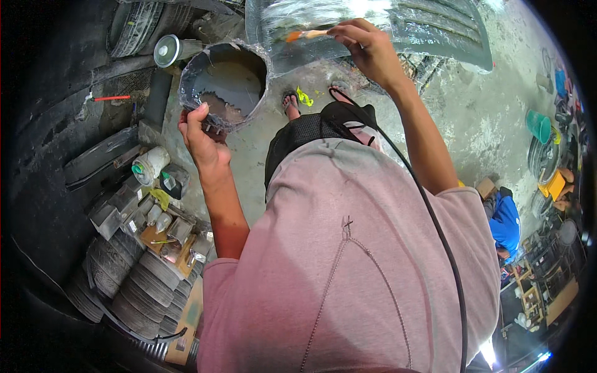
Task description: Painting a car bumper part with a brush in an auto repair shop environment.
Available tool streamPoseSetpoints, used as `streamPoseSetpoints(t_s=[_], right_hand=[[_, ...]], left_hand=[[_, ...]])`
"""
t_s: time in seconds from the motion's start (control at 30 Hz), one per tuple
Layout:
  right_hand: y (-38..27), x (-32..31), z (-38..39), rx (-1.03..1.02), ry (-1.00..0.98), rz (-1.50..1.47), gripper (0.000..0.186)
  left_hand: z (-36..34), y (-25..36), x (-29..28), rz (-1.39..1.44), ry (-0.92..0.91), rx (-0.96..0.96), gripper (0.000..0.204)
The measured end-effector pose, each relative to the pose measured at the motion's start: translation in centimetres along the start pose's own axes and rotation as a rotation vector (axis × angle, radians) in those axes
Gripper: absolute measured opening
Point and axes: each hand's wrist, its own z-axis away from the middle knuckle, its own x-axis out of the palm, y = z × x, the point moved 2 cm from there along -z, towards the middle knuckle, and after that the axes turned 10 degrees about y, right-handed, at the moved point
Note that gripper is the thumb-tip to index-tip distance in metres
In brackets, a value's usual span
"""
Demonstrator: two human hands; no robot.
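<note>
My left hand [208, 146] grips the crusted lower rim of a round tub [185, 93], thumb over the edge and fingers beneath. The tub is tilted so that its inside shows, with a pool of brownish liquid in it. Between the fingertips of my right hand [370, 46] is a paintbrush [316, 33] with orange bristles pointing left. The brush is over a large dark panel [429, 43] with a ribbed right part and a glossy, wet-looking surface. From this view I cannot tell whether the bristles touch it.
A lidded can [168, 51] stands left of the tub. Tyres [134, 28] lie at the upper left, and more are stacked [140, 289] at the lower left. A black cable [429, 214] runs down my right side. A person in blue [505, 221] is at the right, below a green basket [538, 126].
</note>
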Motion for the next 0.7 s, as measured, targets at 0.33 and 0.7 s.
streamPoseSetpoints(t_s=[0.33,0.7], right_hand=[[0.9,-8.4,0.7,-0.060,0.074,0.186,0.028],[-1.0,-7.0,3.3,0.005,0.363,0.239,0.023]], left_hand=[[0.9,0.2,-0.3,0.015,0.020,0.040,0.060],[2.5,0.7,1.0,-0.015,-0.038,0.045,0.067]])
